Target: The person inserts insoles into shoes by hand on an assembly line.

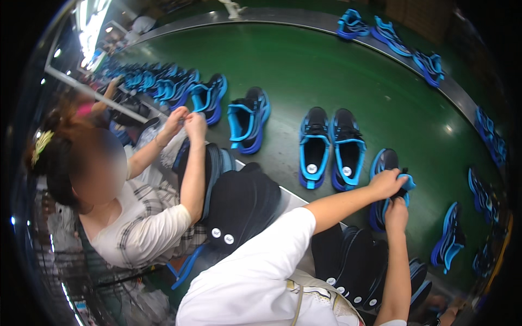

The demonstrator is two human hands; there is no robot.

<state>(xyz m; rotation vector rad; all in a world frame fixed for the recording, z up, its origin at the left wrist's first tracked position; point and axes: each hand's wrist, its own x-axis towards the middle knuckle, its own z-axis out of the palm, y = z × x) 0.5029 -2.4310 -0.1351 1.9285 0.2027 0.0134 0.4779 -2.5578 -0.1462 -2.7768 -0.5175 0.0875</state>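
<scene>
A black sneaker with bright blue trim and a blue sole [379,213] stands on the green work surface, toe pointing away from me. My left hand [387,183] is closed on a black-and-blue flap at its upper part; whether this is the tongue or the collar I cannot tell. Just below, my right hand [396,214] pinches the same shoe near its opening. The two hands hide much of the shoe's middle. Left of it stands a matching pair, a left sneaker [314,122] and a right sneaker [345,122], each with a white round label on its insole.
A co-worker [144,217] sits at my left, both hands raised together near a sneaker [254,122]. Stacked black insoles [244,198] lie between us, and more insoles [348,261] lie before me. Rows of sneakers stretch far left; others line the belt's [283,65] right side.
</scene>
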